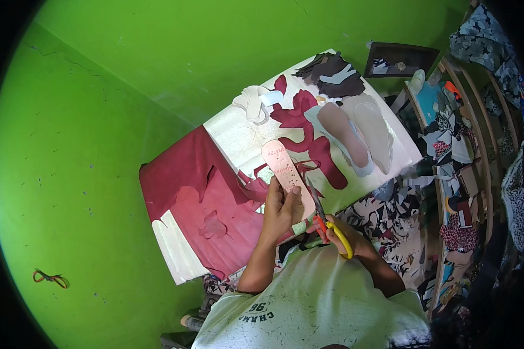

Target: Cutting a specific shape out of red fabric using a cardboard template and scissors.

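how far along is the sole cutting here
Done: several cut insole shapes lie on the board, and the maroon sheet shows cut-out gaps. In hand: the left hand holds a pink sole piece while the right hand works yellow-handled scissors along it. Left: much maroon sheet remains uncut.

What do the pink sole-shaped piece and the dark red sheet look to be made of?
The pink sole-shaped piece, held by the left hand, looks like stiff, matte card or foam: it keeps flat. The dark red sheet seems thin, faintly glossy synthetic leather or vinyl: it creases and hangs limp.
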The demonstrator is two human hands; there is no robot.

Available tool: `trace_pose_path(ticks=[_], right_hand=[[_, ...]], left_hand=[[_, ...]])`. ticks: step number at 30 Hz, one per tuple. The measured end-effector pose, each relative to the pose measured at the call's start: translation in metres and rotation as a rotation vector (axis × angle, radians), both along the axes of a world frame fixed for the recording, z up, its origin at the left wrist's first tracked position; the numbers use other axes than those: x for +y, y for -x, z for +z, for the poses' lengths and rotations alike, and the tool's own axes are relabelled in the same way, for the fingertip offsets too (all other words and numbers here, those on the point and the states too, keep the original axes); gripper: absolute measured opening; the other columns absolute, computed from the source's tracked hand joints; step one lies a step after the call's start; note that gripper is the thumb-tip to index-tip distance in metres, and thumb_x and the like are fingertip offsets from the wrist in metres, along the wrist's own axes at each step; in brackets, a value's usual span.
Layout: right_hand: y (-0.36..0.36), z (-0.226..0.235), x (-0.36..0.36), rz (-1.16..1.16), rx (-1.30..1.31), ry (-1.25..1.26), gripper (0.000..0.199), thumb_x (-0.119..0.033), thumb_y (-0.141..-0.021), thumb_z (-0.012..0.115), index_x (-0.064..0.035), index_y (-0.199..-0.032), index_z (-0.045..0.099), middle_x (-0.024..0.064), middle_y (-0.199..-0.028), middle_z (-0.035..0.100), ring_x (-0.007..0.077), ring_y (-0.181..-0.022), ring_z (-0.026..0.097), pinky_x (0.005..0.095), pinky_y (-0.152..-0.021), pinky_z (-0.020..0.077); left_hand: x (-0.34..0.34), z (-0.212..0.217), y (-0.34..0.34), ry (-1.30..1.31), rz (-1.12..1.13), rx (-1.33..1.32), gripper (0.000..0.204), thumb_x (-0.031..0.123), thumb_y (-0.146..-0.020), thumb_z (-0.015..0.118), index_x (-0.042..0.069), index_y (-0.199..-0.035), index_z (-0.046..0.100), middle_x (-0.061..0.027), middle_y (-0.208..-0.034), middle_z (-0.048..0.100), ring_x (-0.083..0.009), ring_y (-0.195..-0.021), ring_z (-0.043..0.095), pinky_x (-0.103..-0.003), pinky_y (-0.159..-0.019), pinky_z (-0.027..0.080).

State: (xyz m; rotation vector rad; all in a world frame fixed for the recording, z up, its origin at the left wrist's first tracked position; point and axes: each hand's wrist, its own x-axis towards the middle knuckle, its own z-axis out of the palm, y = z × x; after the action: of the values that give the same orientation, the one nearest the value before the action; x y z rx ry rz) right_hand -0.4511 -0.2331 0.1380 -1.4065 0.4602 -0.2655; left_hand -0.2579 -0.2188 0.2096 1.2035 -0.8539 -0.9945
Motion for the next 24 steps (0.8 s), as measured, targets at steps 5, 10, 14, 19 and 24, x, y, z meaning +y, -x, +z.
trace_pose_path(ticks=[5,10,14,19,24], right_hand=[[-0.006,0.009,0.003,-0.02,0.054,0.107,0.062,-0.055,-0.091,0.03,0.0018,-0.115,0.039,0.011,-0.097,0.057,0.011,-0.066,0.046,0.0262,-0.065,0.0426],[-0.013,0.017,0.005,-0.057,0.014,0.045,0.057,-0.052,-0.092,0.028,0.0013,-0.106,0.042,0.0112,-0.091,0.059,0.0121,-0.06,0.047,0.0271,-0.064,0.0436],[-0.016,0.02,0.004,-0.009,0.023,0.067,0.058,-0.053,-0.092,0.028,0.0019,-0.104,0.043,0.012,-0.089,0.059,0.0121,-0.057,0.047,0.0276,-0.062,0.0437],[-0.021,0.022,0.009,-0.057,0.004,-0.057,0.063,-0.058,-0.089,0.031,0.0016,-0.104,0.043,0.011,-0.081,0.056,0.0113,-0.056,0.047,0.0261,-0.059,0.0435],[-0.023,0.004,0.01,-0.041,-0.109,-0.03,0.063,-0.057,-0.087,0.039,0.0029,-0.108,0.042,0.0075,-0.083,0.058,0.0106,-0.058,0.044,0.0247,-0.057,0.0418]], left_hand=[[0.0,0.002,-0.003,0.061,0.038,-0.026,0.026,0.002,-0.089,0.049,-0.001,-0.113,0.04,-0.0071,-0.096,0.057,-0.0098,-0.083,0.053,-0.024,-0.071,0.043],[0.0,0.001,-0.009,0.018,0.025,-0.089,0.025,0.003,-0.089,0.05,-0.001,-0.112,0.041,-0.0068,-0.094,0.057,-0.0097,-0.081,0.053,-0.024,-0.07,0.043],[0.001,-0.003,-0.013,0.038,0.03,-0.088,0.024,0.005,-0.09,0.05,-0.002,-0.112,0.042,-0.0067,-0.094,0.058,-0.0094,-0.08,0.053,-0.023,-0.069,0.043],[0.001,-0.002,-0.014,0.038,0.023,-0.014,0.026,0.005,-0.09,0.05,-0.002,-0.113,0.041,-0.0067,-0.095,0.058,-0.0094,-0.081,0.054,-0.023,-0.069,0.043],[0.004,0.001,-0.016,0.03,0.018,-0.045,0.027,0.005,-0.09,0.051,-0.002,-0.114,0.041,-0.0067,-0.094,0.058,-0.0098,-0.081,0.054,-0.023,-0.069,0.043]])
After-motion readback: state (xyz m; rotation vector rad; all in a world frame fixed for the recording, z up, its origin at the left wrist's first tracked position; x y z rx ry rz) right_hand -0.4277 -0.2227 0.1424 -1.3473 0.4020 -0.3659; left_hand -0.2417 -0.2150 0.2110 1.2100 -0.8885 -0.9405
